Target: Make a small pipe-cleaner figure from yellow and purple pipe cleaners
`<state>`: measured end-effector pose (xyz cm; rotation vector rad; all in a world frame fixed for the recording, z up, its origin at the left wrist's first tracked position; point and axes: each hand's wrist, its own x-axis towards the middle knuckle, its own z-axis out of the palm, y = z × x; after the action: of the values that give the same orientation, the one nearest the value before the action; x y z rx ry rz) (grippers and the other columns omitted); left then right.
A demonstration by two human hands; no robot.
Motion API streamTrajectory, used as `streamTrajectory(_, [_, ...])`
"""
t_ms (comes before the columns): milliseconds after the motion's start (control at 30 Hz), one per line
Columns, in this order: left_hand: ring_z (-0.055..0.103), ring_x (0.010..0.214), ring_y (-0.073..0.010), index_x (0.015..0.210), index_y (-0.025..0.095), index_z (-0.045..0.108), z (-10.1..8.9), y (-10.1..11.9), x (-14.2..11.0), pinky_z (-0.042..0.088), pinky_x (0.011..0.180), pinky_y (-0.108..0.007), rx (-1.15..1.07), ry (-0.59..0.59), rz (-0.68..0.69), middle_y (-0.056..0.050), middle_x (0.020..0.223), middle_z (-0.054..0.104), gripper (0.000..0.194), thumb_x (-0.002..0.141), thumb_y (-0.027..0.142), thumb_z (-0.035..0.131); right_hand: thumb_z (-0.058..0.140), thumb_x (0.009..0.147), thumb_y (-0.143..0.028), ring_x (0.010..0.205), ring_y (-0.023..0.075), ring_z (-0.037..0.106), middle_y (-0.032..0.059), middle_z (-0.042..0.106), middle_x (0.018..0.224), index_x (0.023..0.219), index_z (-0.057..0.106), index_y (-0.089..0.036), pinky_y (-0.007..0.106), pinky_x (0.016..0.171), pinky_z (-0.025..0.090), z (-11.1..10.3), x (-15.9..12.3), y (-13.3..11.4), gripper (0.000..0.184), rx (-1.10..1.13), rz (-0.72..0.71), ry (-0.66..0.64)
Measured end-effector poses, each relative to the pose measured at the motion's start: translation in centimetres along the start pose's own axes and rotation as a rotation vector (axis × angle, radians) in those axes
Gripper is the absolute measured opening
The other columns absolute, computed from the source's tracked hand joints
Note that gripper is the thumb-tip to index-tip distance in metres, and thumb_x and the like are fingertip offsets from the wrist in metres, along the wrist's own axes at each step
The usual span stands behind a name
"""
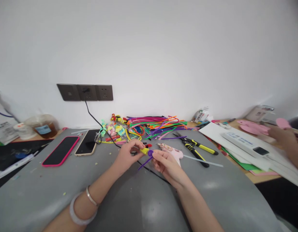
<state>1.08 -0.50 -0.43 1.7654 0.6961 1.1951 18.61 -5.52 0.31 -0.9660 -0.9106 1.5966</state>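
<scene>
Near the middle of the grey mat (120, 199), my two hands meet over a small piece of craft work. My left hand (128, 156) pinches a small yellow fuzzy piece (144, 150), which looks like bent pipe cleaner. Touching it is a purple pipe cleaner (150, 153) wound into a coil, with a straight tail pointing down to the left; my right hand (164, 162) grips this between thumb and fingers. Just behind my right hand lies a pale pink glue gun (172, 150) with a glue stick (203, 160) extending to the right.
Pipe cleaners (158, 124) and small fuzzy figures (112, 129) lie along the wall. Yellow-black pliers (193, 151) are at right, two phones (61, 150) at left. A black cable (93, 116) runs from the socket beneath my hands. Another person's hand (284, 138) holds pink pieces far right.
</scene>
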Motion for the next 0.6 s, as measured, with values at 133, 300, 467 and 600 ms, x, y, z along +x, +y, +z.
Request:
streamTrajectory(133, [0.065,0.088,-0.0165,0.083,0.018,0.061,-0.04,-0.06,0.0,0.053,0.075,-0.026,0.039,0.004,0.027,-0.006,0.092,0.066,0.009,0.081,0.02,0.069,0.087,0.057,-0.053,0.045,0.0055,0.036,-0.0053,0.049,0.05,0.062,0.058,-0.016,0.022,0.045,0.022,0.04,-0.04,-0.07,0.047,-0.039,-0.015,0.005])
streamTrajectory(300, [0.065,0.087,-0.0164,0.084,0.018,0.061,-0.05,-0.08,-0.05,0.054,0.076,-0.027,0.06,0.001,0.044,-0.006,0.091,0.066,0.008,0.081,0.02,0.068,0.086,0.058,-0.053,0.046,0.006,0.035,-0.005,0.049,0.052,0.062,0.057,-0.017,0.023,0.046,0.02,-0.07,0.08,0.05,0.047,-0.066,-0.036,-0.003])
streamTrajectory(467, [0.065,0.086,-0.0161,0.083,0.018,0.061,-0.02,0.23,0.0,0.054,0.075,-0.026,0.082,-0.008,0.07,-0.005,0.09,0.065,0.006,0.081,0.017,0.067,0.086,0.057,-0.056,0.045,0.0059,0.035,-0.0051,0.049,0.051,0.063,0.058,-0.017,0.023,0.046,0.02,-0.04,0.14,0.15,0.049,-0.092,-0.043,0.011])
streamTrajectory(600, [0.064,0.086,-0.0164,0.084,0.018,0.061,0.01,0.27,0.02,0.054,0.076,-0.027,0.099,-0.008,0.098,-0.005,0.09,0.065,0.007,0.081,0.015,0.066,0.085,0.058,-0.057,0.045,0.0058,0.035,-0.0051,0.049,0.051,0.063,0.058,-0.017,0.023,0.046,0.019,-0.06,0.2,0.17,0.048,-0.106,-0.051,0.017])
